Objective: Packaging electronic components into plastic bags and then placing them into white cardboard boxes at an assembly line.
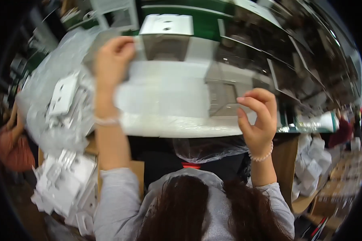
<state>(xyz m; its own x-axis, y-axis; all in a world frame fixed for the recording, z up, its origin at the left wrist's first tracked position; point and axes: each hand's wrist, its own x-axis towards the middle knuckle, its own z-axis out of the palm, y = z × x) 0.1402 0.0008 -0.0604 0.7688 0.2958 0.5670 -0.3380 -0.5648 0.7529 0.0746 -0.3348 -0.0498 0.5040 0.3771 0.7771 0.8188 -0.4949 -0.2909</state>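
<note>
A clear plastic bag is held up in front of the camera between both hands, well above the work surface. The left hand is closed on the bag's far left corner, its fingers folded over the edge. The right hand pinches the bag's near right edge, thumb and forefinger pressed together and the other fingers curled; a bead bracelet is seen on that wrist. What lies inside the bag cannot be made out, since the film is blurred and milky. Through it a grey-white moulded part is dimly seen, and whether it sits in the bag or behind it cannot be told. A white housing stands farther off, partly covered by the bag's upper edge. At the left, white plastic parts in crumpled film are piled, and more white parts lie nearer, cut off by the dark rim. The lower middle is blocked by long brown hair.
</note>
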